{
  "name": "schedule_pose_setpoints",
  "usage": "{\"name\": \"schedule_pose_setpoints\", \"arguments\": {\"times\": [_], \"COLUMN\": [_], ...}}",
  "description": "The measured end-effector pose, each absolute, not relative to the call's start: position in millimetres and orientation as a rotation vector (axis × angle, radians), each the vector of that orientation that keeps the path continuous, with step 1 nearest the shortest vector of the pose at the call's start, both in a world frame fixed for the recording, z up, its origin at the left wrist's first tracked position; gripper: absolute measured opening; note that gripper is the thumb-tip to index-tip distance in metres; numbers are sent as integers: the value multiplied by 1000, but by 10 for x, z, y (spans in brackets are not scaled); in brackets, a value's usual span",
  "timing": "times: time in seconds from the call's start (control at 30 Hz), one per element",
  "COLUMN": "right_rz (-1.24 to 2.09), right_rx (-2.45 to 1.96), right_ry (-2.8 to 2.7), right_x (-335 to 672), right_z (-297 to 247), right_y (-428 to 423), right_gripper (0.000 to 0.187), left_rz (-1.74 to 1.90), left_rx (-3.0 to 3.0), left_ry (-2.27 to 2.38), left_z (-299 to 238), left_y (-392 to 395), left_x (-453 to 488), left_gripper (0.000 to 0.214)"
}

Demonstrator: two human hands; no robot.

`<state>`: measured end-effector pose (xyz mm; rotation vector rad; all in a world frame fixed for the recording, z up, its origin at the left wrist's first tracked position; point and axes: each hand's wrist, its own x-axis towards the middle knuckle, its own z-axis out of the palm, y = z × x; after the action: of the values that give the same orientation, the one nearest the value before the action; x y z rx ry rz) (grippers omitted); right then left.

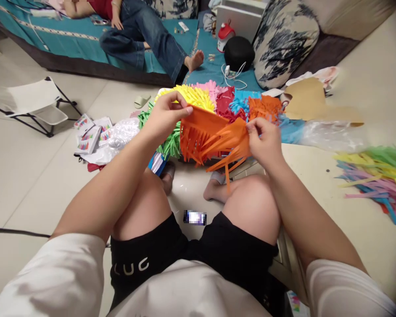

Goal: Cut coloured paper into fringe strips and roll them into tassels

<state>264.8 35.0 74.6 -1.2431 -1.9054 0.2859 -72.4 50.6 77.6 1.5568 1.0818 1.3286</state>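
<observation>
An orange fringed paper strip [206, 119] is stretched between my two hands above my knees, its cut fringe hanging down. My left hand [171, 112] pinches its upper left corner between thumb and fingers. At the other end, my right hand [264, 138] grips the right edge, where the fringe is twisted and bunched. Right behind the strip lies a heap of fringed paper: yellow [194, 94], green [170, 143], pink [211, 90], red [225, 102], blue [242, 100] and another orange bundle [265, 108].
Loose coloured strips [376, 176] lie on the pale surface at right. Clear plastic wrap [333, 135] and brown paper [305, 101] are behind them. A phone [194, 217] rests between my feet. A folding stool [36, 99] stands left. Another person's legs [152, 35] stretch along the teal sofa [69, 42].
</observation>
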Motion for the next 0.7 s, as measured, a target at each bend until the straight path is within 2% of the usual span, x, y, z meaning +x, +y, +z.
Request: {"name": "schedule_pose_setpoints", "arguments": {"times": [0.17, 0.23, 0.37, 0.5, 0.57, 0.7], "right_rz": [166, 170, 270, 394, 428, 565], "right_rx": [-1500, -1601, -1550, -1132, -1044, -1076], "right_ry": [-1940, -1973, -2139, -2379, -2427, -2504], "right_x": [3190, 3337, 3302, 2882, 2636, 2288], "right_z": [1021, 1184, 1589, 1947, 2018, 1893], "right_y": [638, 608, 269, -99, -137, 65], "right_gripper": [40, 36, 36, 3, 8, 12], "left_rz": [1571, 1679, 1800, 1462, 1352, 1268], "left_rx": [1584, 1624, 1842, 2035, 2089, 2223], "left_ry": [1240, 1262, 1125, 1073, 1056, 1070], "left_z": [817, 849, 898, 1020, 1093, 1176], "left_y": [691, 739, 716, 455, 300, 122], "left_x": [-1005, -1034, -874, -589, -466, -290], "left_gripper": [89, 91, 66, 27, 9, 14]}}
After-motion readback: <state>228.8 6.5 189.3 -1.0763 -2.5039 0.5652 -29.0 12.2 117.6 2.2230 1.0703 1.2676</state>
